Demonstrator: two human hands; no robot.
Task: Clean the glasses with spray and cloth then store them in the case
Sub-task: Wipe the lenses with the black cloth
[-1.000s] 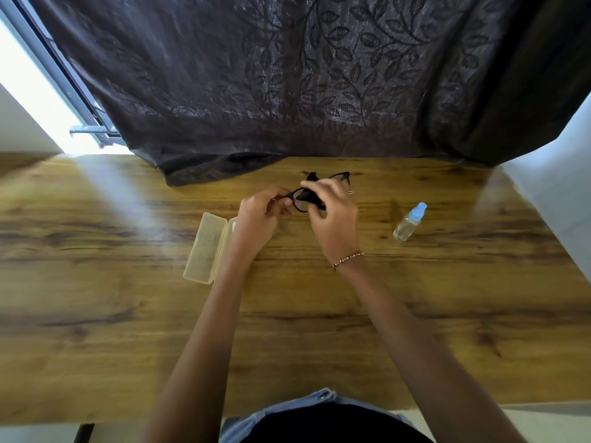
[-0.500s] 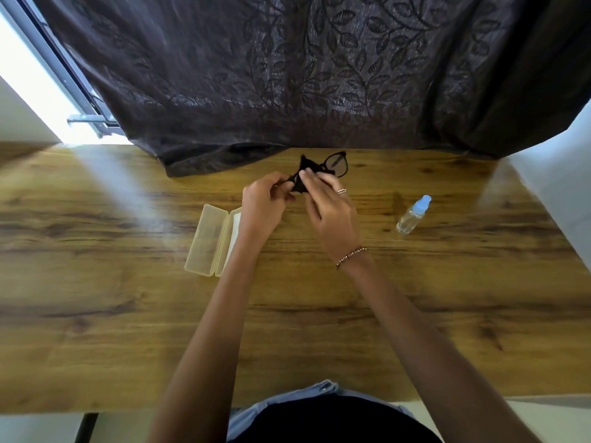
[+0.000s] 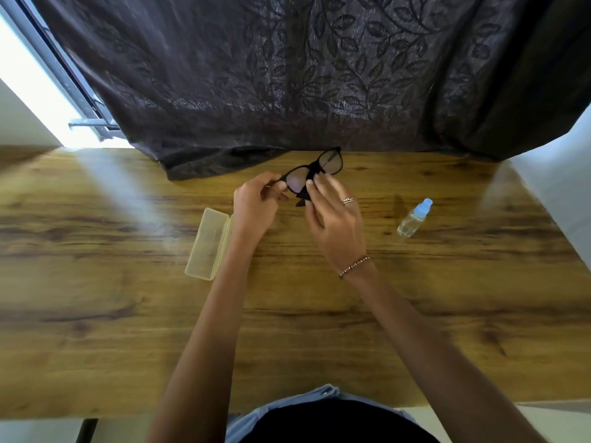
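Observation:
The black-framed glasses point(image 3: 331, 162) are held up above the far middle of the wooden table point(image 3: 96, 308). My left hand point(image 3: 256, 209) pinches the frame's left end. My right hand point(image 3: 335, 219) presses a small black cloth point(image 3: 302, 196) against the frame near the bridge. The pale yellow case point(image 3: 206, 243) lies open on the table just left of my left wrist, partly hidden by my forearm. A small clear spray bottle point(image 3: 413, 218) with a light blue cap stands to the right, apart from both hands.
A dark leaf-patterned curtain point(image 3: 287, 75) hangs behind the table and drapes onto its far edge. A bright window point(image 3: 28, 87) is at the upper left. White walls flank the table on both sides.
The glasses have been lifted and turned, both lenses now showing. The cloth has slid from the left lens toward the bridge under my right fingers.

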